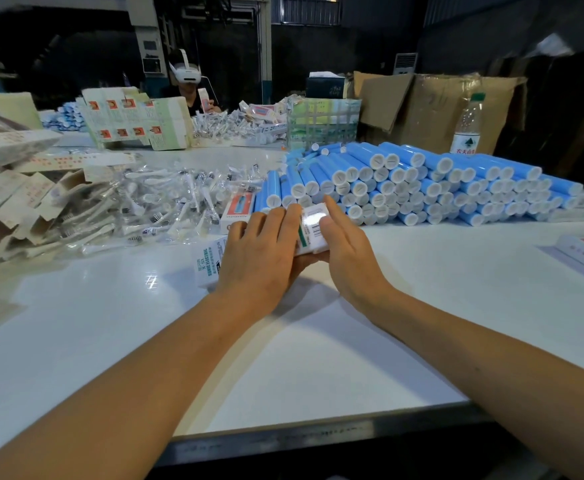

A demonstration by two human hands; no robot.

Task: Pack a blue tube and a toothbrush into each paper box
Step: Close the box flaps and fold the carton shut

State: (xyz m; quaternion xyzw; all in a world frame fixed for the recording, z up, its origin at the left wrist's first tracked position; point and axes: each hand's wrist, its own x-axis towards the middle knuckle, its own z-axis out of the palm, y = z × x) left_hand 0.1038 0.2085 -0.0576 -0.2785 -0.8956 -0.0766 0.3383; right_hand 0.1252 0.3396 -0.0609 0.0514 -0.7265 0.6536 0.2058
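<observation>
My one camera sat on my head, facing forward and down over the glossy white table (318,358). It sat close above my forearms, its wide lens bowing the edges, and reached across to a seated person wearing a headset (189,85) opposite.

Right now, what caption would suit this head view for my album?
Both hands, left hand and right hand, hold a paper box before stacked blue tubes and bagged toothbrushes.
</observation>
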